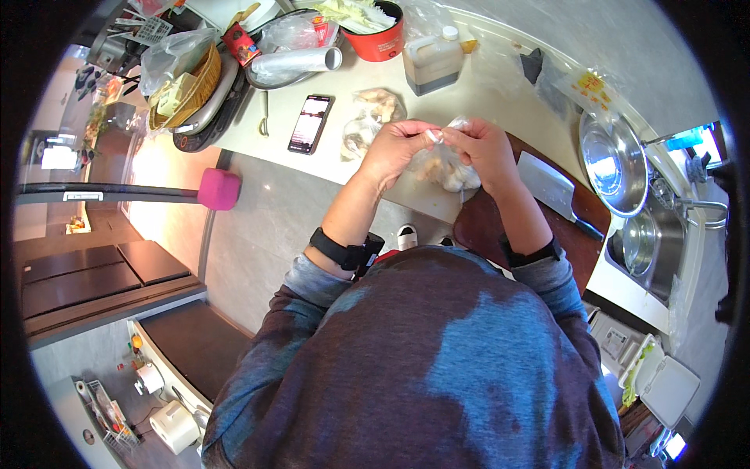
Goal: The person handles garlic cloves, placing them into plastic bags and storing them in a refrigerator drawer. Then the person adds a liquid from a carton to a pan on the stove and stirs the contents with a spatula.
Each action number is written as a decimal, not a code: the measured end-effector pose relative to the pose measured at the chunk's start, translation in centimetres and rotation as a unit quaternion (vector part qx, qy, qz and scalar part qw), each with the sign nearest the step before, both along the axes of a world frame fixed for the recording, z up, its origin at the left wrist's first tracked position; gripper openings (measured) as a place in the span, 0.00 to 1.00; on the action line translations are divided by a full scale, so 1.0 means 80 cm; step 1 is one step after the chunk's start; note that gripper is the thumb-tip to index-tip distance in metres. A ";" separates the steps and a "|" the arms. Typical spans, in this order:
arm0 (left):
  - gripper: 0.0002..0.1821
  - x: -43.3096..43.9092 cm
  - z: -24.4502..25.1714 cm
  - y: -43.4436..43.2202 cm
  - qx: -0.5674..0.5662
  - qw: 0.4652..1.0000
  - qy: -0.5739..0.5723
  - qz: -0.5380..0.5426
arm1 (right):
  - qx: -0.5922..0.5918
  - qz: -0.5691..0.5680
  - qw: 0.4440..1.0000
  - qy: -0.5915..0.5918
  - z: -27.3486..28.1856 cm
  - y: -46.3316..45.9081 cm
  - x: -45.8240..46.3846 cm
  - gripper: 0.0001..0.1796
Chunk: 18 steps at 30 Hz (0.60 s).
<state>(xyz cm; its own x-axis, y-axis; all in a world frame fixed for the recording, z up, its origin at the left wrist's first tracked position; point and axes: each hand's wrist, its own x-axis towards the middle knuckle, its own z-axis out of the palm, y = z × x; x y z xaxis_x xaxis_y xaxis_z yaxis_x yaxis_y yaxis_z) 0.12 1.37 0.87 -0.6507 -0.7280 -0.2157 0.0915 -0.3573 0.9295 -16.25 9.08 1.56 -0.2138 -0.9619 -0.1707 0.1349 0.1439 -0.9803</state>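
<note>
My left hand (pixel 395 146) and my right hand (pixel 483 152) meet over the counter, pinching the twisted neck of a clear plastic bag (pixel 448 173) between thumbs and fingertips. Pale, rounded pieces of food show through the bag, too blurred to name. Part of the bag is hidden behind my right hand. Just left of my hands lies a second clear plastic bag (pixel 369 117) holding pale and brownish pieces. A brown cutting board (pixel 498 220) extends under my right forearm, with a cleaver (pixel 548 187) lying on it.
A smartphone (pixel 310 125) and a peeler (pixel 264 114) lie on the counter (pixel 351 176) to the left. Behind stand a red pot (pixel 378 44) with leafy cabbage and a plastic jug (pixel 433 61) of dark liquid. A steel basin (pixel 612 161) leans near the sink (pixel 668 252) at right.
</note>
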 end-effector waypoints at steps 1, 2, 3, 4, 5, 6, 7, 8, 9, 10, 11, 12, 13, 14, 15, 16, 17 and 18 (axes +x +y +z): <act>0.10 -0.001 0.000 0.003 0.015 1.000 0.006 0.003 | 0.023 -0.013 0.999 -0.038 -0.001 0.000 0.001 0.10; 0.10 -0.001 -0.001 0.005 0.025 1.000 0.006 0.005 | 0.021 -0.011 0.998 -0.062 -0.003 0.000 0.003 0.10; 0.10 -0.001 -0.002 0.008 0.035 0.999 0.007 0.007 | 0.035 -0.028 0.996 -0.081 -0.005 0.001 0.005 0.09; 0.11 -0.001 -0.004 0.011 0.047 0.999 0.003 0.011 | 0.040 -0.032 0.993 -0.109 -0.008 0.002 0.008 0.09; 0.10 -0.002 -0.005 0.013 0.044 0.999 0.000 0.020 | 0.032 -0.044 0.995 -0.083 -0.010 0.002 0.010 0.09; 0.09 -0.002 -0.005 0.014 0.042 0.999 -0.006 0.032 | 0.014 -0.042 0.997 -0.065 -0.012 0.002 0.012 0.09; 0.08 -0.001 -0.006 0.015 0.041 0.998 -0.012 0.044 | -0.008 -0.038 0.998 -0.051 -0.014 0.002 0.014 0.10; 0.08 0.000 -0.006 0.015 0.022 0.999 -0.024 0.041 | -0.023 -0.040 0.999 0.017 -0.016 0.002 0.016 0.10; 0.07 0.001 -0.007 0.015 0.003 0.999 -0.036 0.038 | -0.042 -0.038 0.995 0.080 -0.017 0.003 0.018 0.10; 0.07 0.002 -0.007 0.016 -0.016 0.998 -0.048 0.035 | -0.059 -0.043 0.987 0.143 -0.017 0.004 0.020 0.11; 0.06 0.004 -0.006 0.017 -0.024 0.997 -0.047 0.049 | -0.088 -0.028 0.981 0.170 -0.017 0.007 0.023 0.11; 0.06 0.005 -0.007 0.019 -0.031 0.996 -0.047 0.063 | -0.114 -0.020 0.974 0.196 -0.016 0.010 0.026 0.12; 0.06 0.005 -0.007 0.021 -0.039 0.995 -0.045 0.079 | -0.115 -0.015 0.968 0.225 -0.015 0.014 0.028 0.13; 0.06 0.005 -0.007 0.025 -0.038 0.994 -0.044 0.090 | -0.143 -0.014 0.961 0.236 -0.014 0.018 0.031 0.13; 0.06 0.003 -0.008 0.029 -0.038 0.993 -0.041 0.103 | -0.145 -0.015 0.957 0.251 -0.012 0.021 0.033 0.13; 0.06 0.001 -0.008 0.034 -0.036 0.992 -0.035 0.115 | -0.158 -0.012 0.952 0.261 -0.010 0.024 0.035 0.13; 0.06 -0.002 -0.008 0.037 -0.038 0.990 -0.039 0.127 | -0.148 -0.021 0.950 0.275 -0.009 0.025 0.037 0.13; 0.06 -0.004 -0.007 0.040 -0.039 0.989 -0.040 0.136 | -0.148 -0.025 0.947 0.284 -0.009 0.026 0.039 0.14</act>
<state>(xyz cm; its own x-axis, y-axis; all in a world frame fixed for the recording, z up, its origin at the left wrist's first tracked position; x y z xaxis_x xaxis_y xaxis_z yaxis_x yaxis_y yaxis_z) -0.22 4.57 0.27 -0.4112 -0.8905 -0.1948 0.1005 -0.2566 0.9613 -13.15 11.15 0.88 -0.2361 -0.9359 0.2613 -0.4274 -0.1415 -0.8929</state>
